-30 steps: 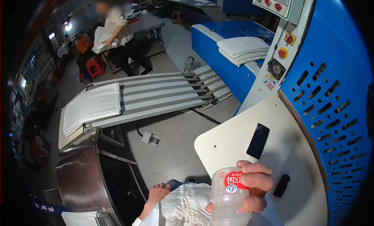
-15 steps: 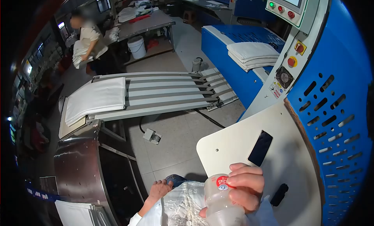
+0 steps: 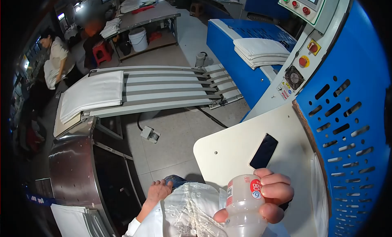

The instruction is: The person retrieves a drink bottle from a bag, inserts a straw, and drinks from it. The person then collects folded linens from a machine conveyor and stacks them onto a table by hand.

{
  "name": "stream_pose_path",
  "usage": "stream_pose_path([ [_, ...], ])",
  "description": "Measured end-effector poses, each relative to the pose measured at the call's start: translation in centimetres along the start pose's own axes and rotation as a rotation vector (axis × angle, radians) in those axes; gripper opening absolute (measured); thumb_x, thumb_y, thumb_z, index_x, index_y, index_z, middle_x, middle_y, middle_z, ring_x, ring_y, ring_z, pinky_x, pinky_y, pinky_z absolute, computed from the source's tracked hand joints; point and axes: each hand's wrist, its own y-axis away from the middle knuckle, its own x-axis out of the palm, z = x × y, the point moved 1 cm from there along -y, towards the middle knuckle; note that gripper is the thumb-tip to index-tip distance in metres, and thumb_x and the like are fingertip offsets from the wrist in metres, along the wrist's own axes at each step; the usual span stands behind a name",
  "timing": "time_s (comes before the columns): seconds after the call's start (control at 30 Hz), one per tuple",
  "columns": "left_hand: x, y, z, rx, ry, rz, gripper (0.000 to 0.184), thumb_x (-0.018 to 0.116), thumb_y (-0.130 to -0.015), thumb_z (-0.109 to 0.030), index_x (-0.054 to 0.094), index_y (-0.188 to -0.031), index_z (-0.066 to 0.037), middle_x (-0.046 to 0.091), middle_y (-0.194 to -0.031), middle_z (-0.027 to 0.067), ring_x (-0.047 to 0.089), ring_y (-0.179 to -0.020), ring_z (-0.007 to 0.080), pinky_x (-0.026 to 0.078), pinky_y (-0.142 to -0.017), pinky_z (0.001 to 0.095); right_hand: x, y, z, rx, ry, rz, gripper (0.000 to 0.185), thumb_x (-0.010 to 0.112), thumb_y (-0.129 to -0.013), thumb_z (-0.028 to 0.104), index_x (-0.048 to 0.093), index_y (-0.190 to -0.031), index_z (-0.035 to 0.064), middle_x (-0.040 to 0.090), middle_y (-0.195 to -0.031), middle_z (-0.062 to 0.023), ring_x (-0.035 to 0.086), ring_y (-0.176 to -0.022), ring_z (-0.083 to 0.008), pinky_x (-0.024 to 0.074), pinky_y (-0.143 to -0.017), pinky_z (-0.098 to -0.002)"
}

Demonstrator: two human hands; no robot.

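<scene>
My right hand (image 3: 277, 194) is wrapped round a translucent plastic bottle (image 3: 244, 202) with a red and white label, held in front of my chest. Behind the bottle, a dark-screened phone (image 3: 264, 151) lies on the cream-coloured tabletop (image 3: 220, 145). A dark object on that top is mostly hidden by my fingers. My left hand (image 3: 158, 192) rests by my denim-covered leg (image 3: 176, 180), holding nothing, its fingers stretched out.
Folded white cloth lies on a slatted conveyor (image 3: 163, 90), on the blue machine (image 3: 237, 57) and at lower left (image 3: 73, 222). A control panel (image 3: 306, 6) stands at upper right. A foot pedal (image 3: 150, 134) sits on the floor. Another person (image 3: 59, 61) carries white cloth at far left.
The bottle in my right hand has shifted right and turned, showing more of its label. The other person has moved left, uncovering a red stool. My view has shifted slightly.
</scene>
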Motion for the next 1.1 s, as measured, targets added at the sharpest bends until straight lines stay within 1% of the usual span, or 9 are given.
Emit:
stream_pose_path([
  [0.17, 0.4, 0.1, -0.1, -0.023, -0.005, -0.005, 0.015, 0.044, -0.084, -0.021, 0.055, -0.089, -0.011, 0.059, -0.081, 0.0136, 0.061, -0.079, 0.0305, 0.047, -0.07, 0.0406, -0.9, -0.1, -0.2, -0.043, 0.087, 0.036, 0.089, 0.078, -0.059, 0.051, 0.029, -0.13, 0.0254, 0.034, -0.095, -0.0014, 0.038, -0.078, -0.0169, 0.0393, -0.065, -0.0279],
  [0.27, 0.6, 0.3, -0.2, -0.041, 0.025, -0.009, 0.016, 0.044, -0.084, -0.021, 0.055, -0.089, -0.011, 0.059, -0.082, 0.0136, 0.061, -0.08, 0.0305, 0.047, -0.071, 0.0409, -1.0, 0.2, -0.4, -0.103, 0.107, 0.005, 0.09, 0.078, -0.062, 0.048, 0.027, -0.132, 0.0241, 0.035, -0.097, -0.0017, 0.039, -0.084, -0.0174, 0.0397, -0.065, -0.0278],
  [0.37, 0.5, 0.7, -0.2, -0.052, 0.029, -0.007, 0.017, 0.043, -0.085, -0.022, 0.055, -0.088, -0.011, 0.059, -0.083, 0.0137, 0.061, -0.081, 0.0298, 0.046, -0.071, 0.0407, -2.1, 0.5, 0.3, -0.036, 0.105, 0.072, 0.089, 0.078, -0.063, 0.046, 0.026, -0.132, 0.0238, 0.035, -0.101, -0.0018, 0.041, -0.09, -0.0178, 0.0402, -0.066, -0.0284],
  [0.47, 1.2, 0.9, -0.1, -0.066, 0.043, -0.028, 0.018, 0.042, -0.085, -0.023, 0.056, -0.087, -0.011, 0.06, -0.083, 0.0135, 0.061, -0.081, 0.0295, 0.046, -0.071, 0.0404, -1.4, 0.5, 0.8, -0.051, 0.095, 0.034, 0.088, 0.077, -0.064, 0.045, 0.026, -0.132, 0.0241, 0.035, -0.105, -0.0016, 0.042, -0.094, -0.018, 0.0407, -0.066, -0.0285],
  [0.67, 1.4, 1.2, 0.0, -0.076, 0.107, -0.086, 0.017, 0.043, -0.085, -0.023, 0.055, -0.085, -0.012, 0.06, -0.081, 0.0133, 0.061, -0.079, 0.0292, 0.046, -0.071, 0.04, -0.6, 0.2, 2.4, -0.032, 0.047, 0.052, 0.086, 0.08, -0.057, 0.048, 0.034, -0.126, 0.0241, 0.035, -0.095, 0.0004, 0.041, -0.081, -0.0165, 0.0394, -0.064, -0.0256],
  [0.77, 1.6, 1.3, 0.4, -0.077, 0.149, -0.079, 0.017, 0.043, -0.085, -0.024, 0.054, -0.086, -0.011, 0.059, -0.082, 0.0136, 0.061, -0.08, 0.0289, 0.046, -0.071, 0.0401, 0.5, 0.2, 2.7, -0.094, 0.028, -0.014, 0.088, 0.081, -0.053, 0.051, 0.036, -0.124, 0.0241, 0.034, -0.09, 0.0008, 0.039, -0.076, -0.0159, 0.0392, -0.063, -0.0255],
  [0.97, 2.5, 1.5, 1.2, -0.086, 0.229, -0.022, 0.022, 0.049, -0.081, -0.031, 0.054, -0.091, -0.012, 0.06, -0.088, 0.015, 0.061, -0.086, 0.0289, 0.047, -0.076, 0.0398, 0.7, 0.1, 4.2, -0.087, 0.116, 0.103, 0.091, 0.08, -0.052, 0.056, 0.034, -0.125, 0.0251, 0.035, -0.089, 0.0005, 0.039, -0.076, -0.0159, 0.0383, -0.06, -0.0265],
  [1.03, 3.5, 1.4, 1.8, -0.075, 0.288, -0.007, 0.025, 0.052, -0.08, -0.034, 0.054, -0.093, -0.012, 0.06, -0.09, 0.0155, 0.061, -0.088, 0.0292, 0.047, -0.078, 0.0398, 1.3, 0.0, 4.6, -0.092, 0.116, 0.098, 0.089, 0.079, -0.052, 0.057, 0.035, -0.123, 0.0249, 0.035, -0.089, 0.0006, 0.039, -0.076, -0.0161, 0.0381, -0.059, -0.0266],
  [1.1, 2.3, 2.0, 1.8, -0.106, 0.273, 0.022, 0.028, 0.054, -0.079, -0.036, 0.054, -0.095, -0.013, 0.06, -0.092, 0.0153, 0.061, -0.089, 0.0291, 0.046, -0.079, 0.0401, 2.0, 0.1, 4.9, -0.099, 0.111, 0.083, 0.087, 0.078, -0.053, 0.058, 0.036, -0.121, 0.0245, 0.035, -0.088, 0.0008, 0.04, -0.076, -0.0163, 0.0382, -0.06, -0.0267],
])
